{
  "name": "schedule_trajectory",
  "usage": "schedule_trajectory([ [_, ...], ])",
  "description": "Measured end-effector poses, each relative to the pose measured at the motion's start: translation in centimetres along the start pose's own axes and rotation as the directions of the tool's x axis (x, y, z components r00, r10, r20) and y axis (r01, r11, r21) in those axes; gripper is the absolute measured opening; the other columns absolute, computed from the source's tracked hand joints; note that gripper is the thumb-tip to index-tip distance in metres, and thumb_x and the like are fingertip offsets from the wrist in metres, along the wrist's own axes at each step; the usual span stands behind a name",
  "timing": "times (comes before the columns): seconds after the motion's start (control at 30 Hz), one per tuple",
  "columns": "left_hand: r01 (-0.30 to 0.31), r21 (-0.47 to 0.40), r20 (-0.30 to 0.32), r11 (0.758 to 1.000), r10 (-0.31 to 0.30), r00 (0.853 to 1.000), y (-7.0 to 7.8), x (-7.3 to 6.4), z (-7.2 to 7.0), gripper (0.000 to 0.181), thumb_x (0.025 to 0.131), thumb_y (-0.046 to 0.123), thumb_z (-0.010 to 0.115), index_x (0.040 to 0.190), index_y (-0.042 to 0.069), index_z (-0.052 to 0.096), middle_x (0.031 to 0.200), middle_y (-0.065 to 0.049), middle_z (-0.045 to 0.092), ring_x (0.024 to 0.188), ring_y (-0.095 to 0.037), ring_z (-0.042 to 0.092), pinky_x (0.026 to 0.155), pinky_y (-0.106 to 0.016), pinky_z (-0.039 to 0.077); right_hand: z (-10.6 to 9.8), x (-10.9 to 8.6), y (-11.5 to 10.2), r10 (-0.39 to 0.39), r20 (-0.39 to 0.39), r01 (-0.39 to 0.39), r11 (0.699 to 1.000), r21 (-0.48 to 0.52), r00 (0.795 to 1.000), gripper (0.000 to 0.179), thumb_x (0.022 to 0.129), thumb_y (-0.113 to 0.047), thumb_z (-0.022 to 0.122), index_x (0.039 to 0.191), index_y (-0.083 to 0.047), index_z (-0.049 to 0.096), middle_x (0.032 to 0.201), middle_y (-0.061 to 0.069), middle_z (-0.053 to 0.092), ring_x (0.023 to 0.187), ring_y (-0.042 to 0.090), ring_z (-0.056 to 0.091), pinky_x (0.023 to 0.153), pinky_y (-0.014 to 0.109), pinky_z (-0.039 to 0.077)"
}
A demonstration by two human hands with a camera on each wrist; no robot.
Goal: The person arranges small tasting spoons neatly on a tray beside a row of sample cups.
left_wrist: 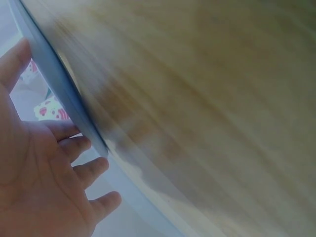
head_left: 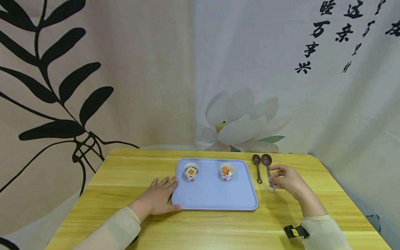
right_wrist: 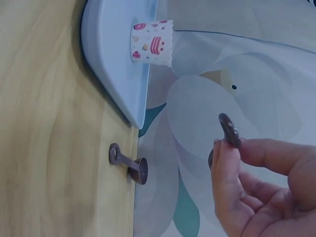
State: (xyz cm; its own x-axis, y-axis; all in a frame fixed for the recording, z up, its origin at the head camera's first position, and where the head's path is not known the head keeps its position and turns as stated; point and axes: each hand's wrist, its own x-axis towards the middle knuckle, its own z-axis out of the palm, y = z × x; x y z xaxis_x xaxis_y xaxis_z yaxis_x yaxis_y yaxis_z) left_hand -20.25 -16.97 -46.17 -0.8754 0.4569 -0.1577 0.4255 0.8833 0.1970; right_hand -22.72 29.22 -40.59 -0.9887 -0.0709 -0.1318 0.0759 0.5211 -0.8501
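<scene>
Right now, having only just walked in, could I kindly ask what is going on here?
A person's right hand has the handle of the larger brown spoon in its grip; the spoon appears lifted off the table. Their left hand touches the left edge of the blue tray. Two patterned cups, each with small pieces inside, stand on its far half. The smaller brown spoon lies just right of the tray.

We are facing pale cloth point(head_left: 150, 69) hanging behind a yellow wooden tabletop point(head_left: 115, 180), black leaves point(head_left: 64, 45) spreading left, a flower point(head_left: 243, 128) and black writing point(head_left: 344, 33) showing right.
</scene>
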Motion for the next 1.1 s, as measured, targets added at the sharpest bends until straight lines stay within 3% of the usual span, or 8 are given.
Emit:
schedule_trajectory([
  [1.1,-0.008,0.011,0.005,1.000,0.008,1.000,-0.2,0.1,0.1,0.102,0.085,0.078,0.053,0.156,0.007,0.036,0.164,-0.008,0.026,0.149,-0.038,0.023,0.118,-0.061,0.015,2.0,-1.2,-3.1,-0.062,0.040,0.058,0.993,0.102,0.997,0.047,0.093,0.005,0.065,0.137,0.012,0.048,0.100,0.018,0.062,0.078,0.020,0.068,0.071,0.031,0.061],
])
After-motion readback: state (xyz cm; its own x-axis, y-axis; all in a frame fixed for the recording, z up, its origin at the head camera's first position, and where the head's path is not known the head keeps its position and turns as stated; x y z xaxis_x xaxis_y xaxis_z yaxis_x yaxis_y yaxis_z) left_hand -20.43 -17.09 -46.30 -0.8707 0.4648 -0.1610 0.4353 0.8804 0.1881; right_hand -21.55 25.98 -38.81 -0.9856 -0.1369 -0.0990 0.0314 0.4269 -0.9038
